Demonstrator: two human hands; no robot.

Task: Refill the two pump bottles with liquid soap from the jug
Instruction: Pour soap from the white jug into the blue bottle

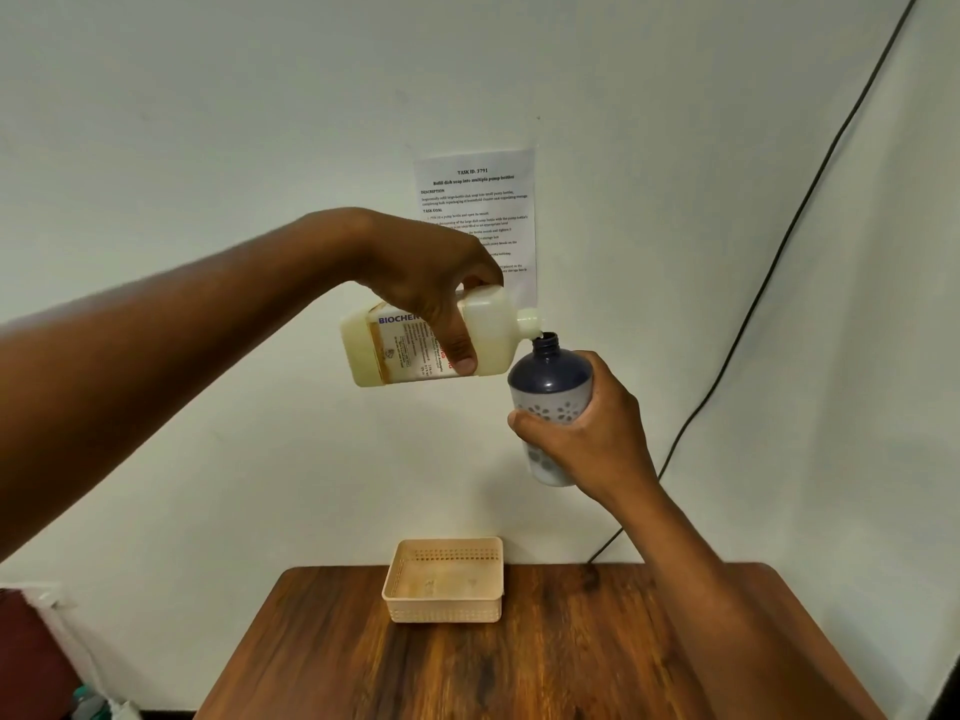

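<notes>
My left hand (431, 283) grips a translucent jug (488, 340) of pale yellow liquid soap with a printed label. The jug is tipped almost flat, its spout touching the open neck of a pump bottle (550, 376). That bottle has a dark blue top and a white lower part with a flower pattern, and no pump head on it. My right hand (587, 433) holds it upright around its middle, high above the table. No second pump bottle is in view.
A beige perforated plastic basket (410, 610) stands at the far edge of the wooden table (571, 662). A printed task sheet (475, 200) hangs on the white wall behind. A black cable (779, 252) runs down the wall at the right.
</notes>
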